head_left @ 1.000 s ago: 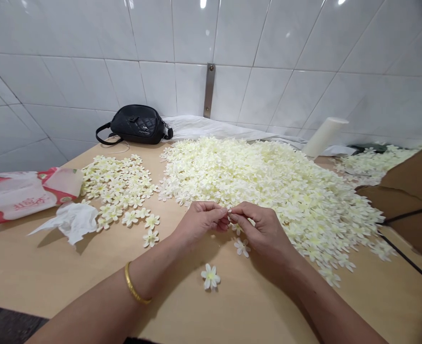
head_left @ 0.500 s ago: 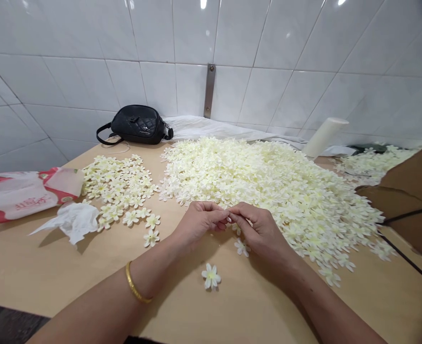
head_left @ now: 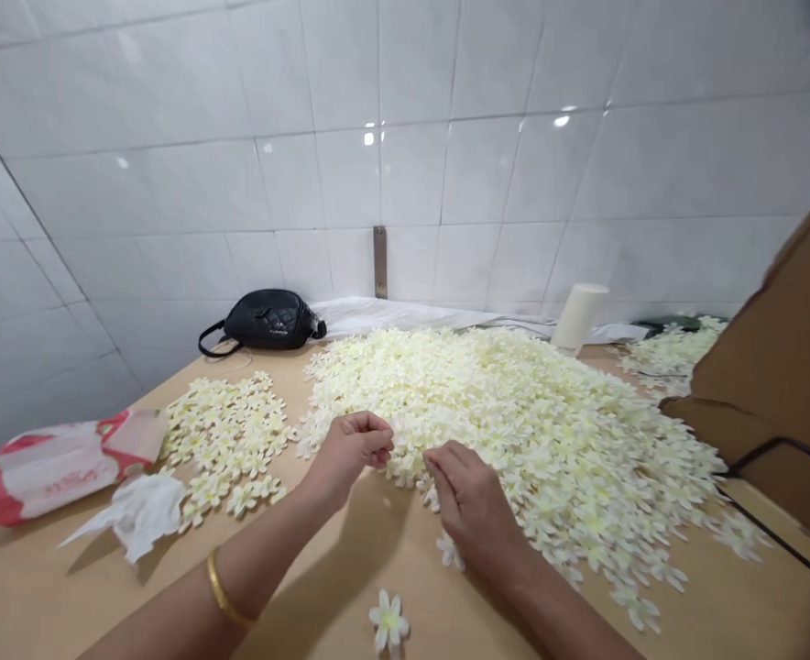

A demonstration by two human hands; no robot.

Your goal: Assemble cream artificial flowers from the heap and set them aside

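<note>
Tabletop [head_left: 336,587] runs into tiled wall [head_left: 171,183] at the back. Main heap of cloth flowers [head_left: 515,431] mid-frame, on table. Smaller flower patch [head_left: 226,440] left of it; third patch [head_left: 673,357] upper right, partly behind cardboard sheet [head_left: 776,367]. Along wall, behind heap: shoulder bag [head_left: 264,321], folded cloth [head_left: 405,316], upright cylinder [head_left: 580,316]. Far left: tissue packet [head_left: 61,467], crumpled tissue [head_left: 140,513] just beside it. Single flower [head_left: 388,621] bottom centre, apart from heap.

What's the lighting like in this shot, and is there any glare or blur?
In the head view, small glare spots shine on the tiles, the left hand casts a soft shadow on the table, the wide lens bends the tile lines, and the brown board looks somewhat soft.
</note>
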